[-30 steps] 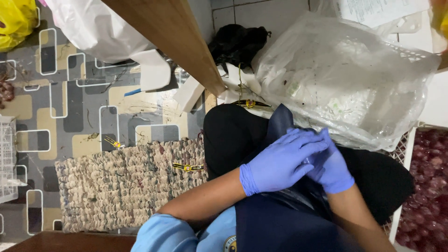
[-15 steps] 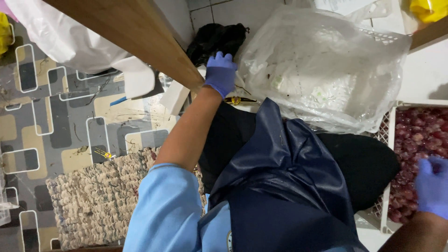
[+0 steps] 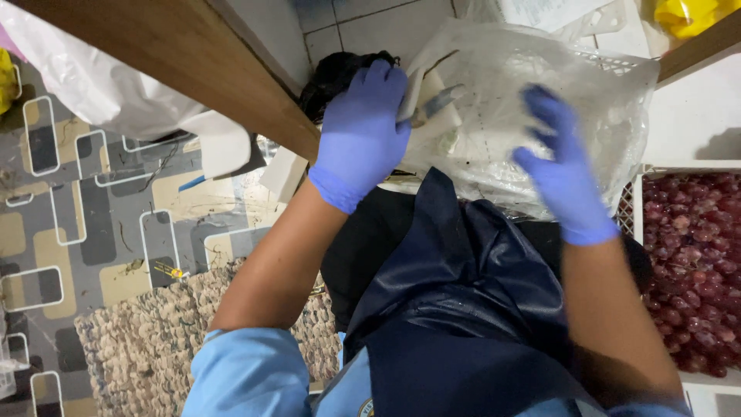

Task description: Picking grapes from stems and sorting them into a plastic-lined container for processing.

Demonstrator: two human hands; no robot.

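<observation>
Scissors point(image 3: 432, 106) | L hand point(image 3: 361, 135) grips | tips pt upper-right | axis diagonal

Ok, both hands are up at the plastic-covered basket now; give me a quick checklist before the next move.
1. Left hand gloved and gripping the scissors-like tool: ok.
2. Tool blades open or closed: cannot tell, blurred.
3. Right hand gloved, fingers spread over the clear plastic sheet, holding nothing: ok.
4. Right hand touching the sheet: cannot tell, motion blur.
5. Crate of red shallots beside the right arm, apart from both hands: ok.
6. Dark apron covering the lap: ok.
</observation>
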